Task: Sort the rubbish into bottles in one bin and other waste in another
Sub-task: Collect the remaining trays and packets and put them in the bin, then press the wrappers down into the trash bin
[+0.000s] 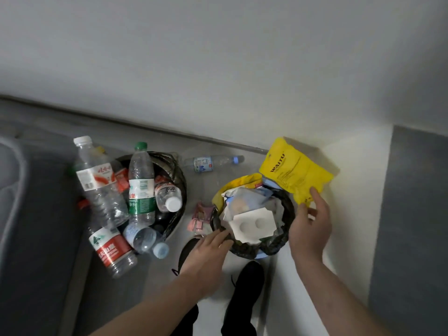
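Two bins lined with black bags stand on the floor. The left bin (179, 180) overflows with several clear plastic bottles (141, 183). Paper and packaging, including a white moulded tray (252, 225), fill the right bin (288, 214). My right hand (311, 224) pinches the lower corner of a yellow plastic bag (294, 169) held above that bin's far right side. My left hand (208, 255) rests on the near left rim of the right bin, fingers on the black liner. One small bottle with a blue cap (213, 162) lies on the floor by the wall.
Pink wrapper scraps (200, 218) lie on the floor between the bins. My black shoes (247, 284) stand just in front of the right bin. A white wall runs behind, with a grey panel (412, 226) at right and a dark grey surface (41, 226) at left.
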